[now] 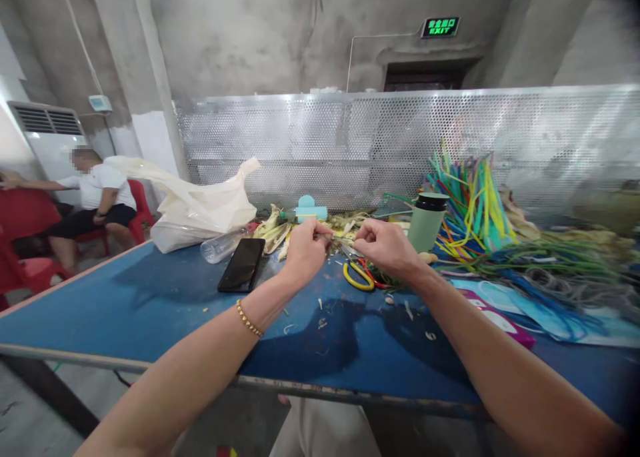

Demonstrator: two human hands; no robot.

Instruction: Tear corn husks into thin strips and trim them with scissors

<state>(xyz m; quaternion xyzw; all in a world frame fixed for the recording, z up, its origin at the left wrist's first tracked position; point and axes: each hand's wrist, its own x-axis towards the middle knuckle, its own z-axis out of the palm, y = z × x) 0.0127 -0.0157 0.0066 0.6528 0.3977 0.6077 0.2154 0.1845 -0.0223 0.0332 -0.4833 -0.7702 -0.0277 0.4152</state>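
Head view: the left hand is beyond and left of the yellow-and-red-handled scissors, the right hand just beyond them. Both have fingertips drawn together in a pinch; whether anything thin is between them, I cannot tell. Pale husk-like leaves lie farther left of the scissors, past the smartphone. The leaves look light, soft and easily torn, best pinched at a thicker end; the scissors, stiff, are best held by their loops.
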